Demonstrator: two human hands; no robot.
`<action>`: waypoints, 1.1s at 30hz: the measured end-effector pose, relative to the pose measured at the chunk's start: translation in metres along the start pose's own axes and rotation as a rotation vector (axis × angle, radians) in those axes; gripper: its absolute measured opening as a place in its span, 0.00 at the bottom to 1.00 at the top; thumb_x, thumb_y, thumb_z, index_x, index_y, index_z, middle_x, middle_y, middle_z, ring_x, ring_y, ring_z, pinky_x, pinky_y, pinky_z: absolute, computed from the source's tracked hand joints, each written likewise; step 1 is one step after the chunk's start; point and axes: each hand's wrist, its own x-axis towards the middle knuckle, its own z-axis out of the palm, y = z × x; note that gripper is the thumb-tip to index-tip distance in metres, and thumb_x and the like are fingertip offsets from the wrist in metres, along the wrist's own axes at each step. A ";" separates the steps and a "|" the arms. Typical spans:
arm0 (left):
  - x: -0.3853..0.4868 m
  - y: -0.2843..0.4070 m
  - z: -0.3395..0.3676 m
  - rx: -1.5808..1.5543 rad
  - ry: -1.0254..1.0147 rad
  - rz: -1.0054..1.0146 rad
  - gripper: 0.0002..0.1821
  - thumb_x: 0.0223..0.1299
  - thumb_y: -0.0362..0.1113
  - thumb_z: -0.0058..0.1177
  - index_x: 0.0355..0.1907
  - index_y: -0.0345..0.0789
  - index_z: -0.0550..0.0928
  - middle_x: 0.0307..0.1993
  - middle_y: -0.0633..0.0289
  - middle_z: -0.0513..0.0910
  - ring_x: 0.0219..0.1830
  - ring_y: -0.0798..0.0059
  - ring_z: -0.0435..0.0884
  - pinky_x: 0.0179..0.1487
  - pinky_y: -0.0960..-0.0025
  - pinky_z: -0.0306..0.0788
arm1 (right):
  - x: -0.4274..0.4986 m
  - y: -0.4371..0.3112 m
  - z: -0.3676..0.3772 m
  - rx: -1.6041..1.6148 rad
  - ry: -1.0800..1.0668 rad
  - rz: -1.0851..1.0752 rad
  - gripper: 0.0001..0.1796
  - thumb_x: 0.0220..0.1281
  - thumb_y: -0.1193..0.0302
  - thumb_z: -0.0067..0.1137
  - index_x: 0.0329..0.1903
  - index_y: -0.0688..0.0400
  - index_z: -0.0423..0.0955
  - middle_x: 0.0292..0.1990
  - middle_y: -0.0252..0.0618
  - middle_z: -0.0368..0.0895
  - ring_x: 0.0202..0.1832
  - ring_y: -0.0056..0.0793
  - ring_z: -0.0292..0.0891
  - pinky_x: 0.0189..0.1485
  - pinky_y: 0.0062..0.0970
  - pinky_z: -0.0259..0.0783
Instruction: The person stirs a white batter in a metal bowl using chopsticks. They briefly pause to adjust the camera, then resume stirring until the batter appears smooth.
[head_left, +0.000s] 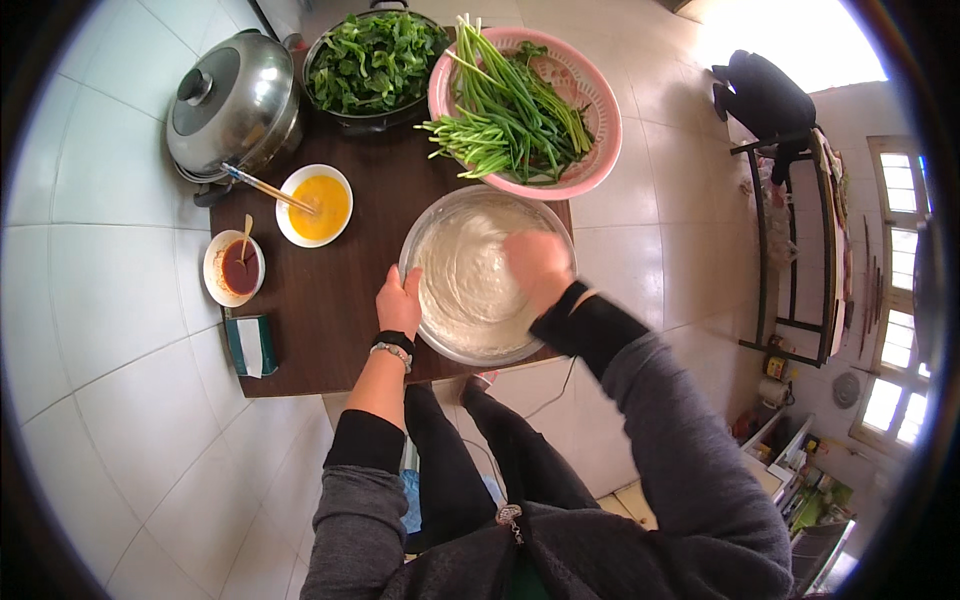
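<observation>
A round metal basin holding pale, wet batter or dough stands at the table's right front edge. My left hand grips its left rim, thumb over the edge. Over the right part of the batter is my right hand, blurred by motion; whether it holds a tool cannot be told. Left of the basin, a white bowl of beaten egg has chopsticks resting in it. A smaller bowl of dark red sauce with a spoon is at the table's left edge.
Behind the basin, a pink plastic colander holds green onions. Chopped leafy greens fill a dark pan beside it. A lidded metal pot stands back left, near the tiled wall. A green tissue pack lies front left on the table.
</observation>
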 end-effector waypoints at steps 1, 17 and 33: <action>0.002 0.002 -0.001 -0.034 0.013 0.027 0.29 0.64 0.51 0.48 0.55 0.25 0.71 0.42 0.39 0.80 0.46 0.44 0.78 0.48 0.56 0.72 | -0.005 -0.015 0.002 0.064 0.046 -0.057 0.07 0.52 0.72 0.54 0.25 0.52 0.81 0.26 0.38 0.83 0.29 0.31 0.82 0.27 0.30 0.75; -0.002 0.011 -0.003 -0.085 -0.041 -0.006 0.22 0.65 0.49 0.47 0.46 0.30 0.74 0.36 0.42 0.81 0.42 0.44 0.79 0.44 0.56 0.71 | 0.002 -0.001 0.004 0.134 0.109 0.009 0.07 0.52 0.72 0.53 0.27 0.52 0.81 0.27 0.39 0.83 0.31 0.34 0.82 0.30 0.32 0.76; -0.007 0.011 -0.004 -0.047 0.010 0.049 0.23 0.66 0.50 0.46 0.48 0.30 0.74 0.38 0.42 0.81 0.43 0.46 0.79 0.44 0.57 0.72 | 0.012 0.009 -0.003 0.067 0.062 -0.021 0.09 0.55 0.70 0.52 0.28 0.53 0.82 0.29 0.39 0.84 0.32 0.34 0.83 0.31 0.31 0.77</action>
